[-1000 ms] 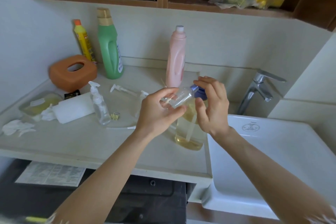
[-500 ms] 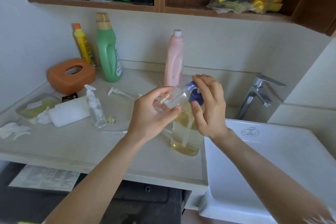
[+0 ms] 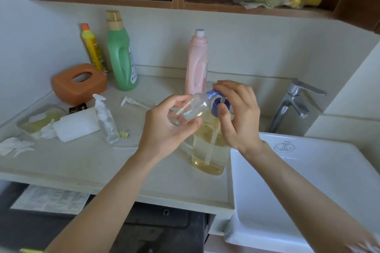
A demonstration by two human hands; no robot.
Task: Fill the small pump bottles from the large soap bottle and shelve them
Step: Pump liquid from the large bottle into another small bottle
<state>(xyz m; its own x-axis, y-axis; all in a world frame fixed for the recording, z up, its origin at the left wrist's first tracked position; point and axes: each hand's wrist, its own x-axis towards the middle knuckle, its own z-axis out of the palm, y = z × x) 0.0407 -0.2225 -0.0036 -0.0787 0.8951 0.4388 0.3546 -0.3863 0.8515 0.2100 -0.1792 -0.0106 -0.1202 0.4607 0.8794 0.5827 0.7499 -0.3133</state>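
Note:
The large soap bottle [image 3: 209,150], clear with yellow liquid and a blue pump head [image 3: 216,98], stands on the counter [image 3: 82,162] beside the sink. My left hand [image 3: 166,127] grips a small clear bottle [image 3: 193,108], tilted with its open neck up against the blue spout. My right hand [image 3: 238,115] rests over the blue pump head, fingers on top and thumb against its collar. A second small pump bottle [image 3: 106,121] stands upright with its pump fitted, left of my hands. A loose white pump [image 3: 131,102] lies on the counter behind it.
A wooden shelf [image 3: 176,5] above holds cloths, bottles and sponges. At the back stand a pink bottle [image 3: 196,61], a green bottle [image 3: 120,53] and a yellow bottle [image 3: 92,47]. An orange tissue box [image 3: 79,83], white cloth [image 3: 76,126] and binder clip [image 3: 125,132] lie left. Sink [image 3: 308,181] and tap [image 3: 296,100] are right.
Both hands have stayed at the pump head. The small bottle's neck has settled closer under the blue spout, and my right fingers have shifted slightly on the pump.

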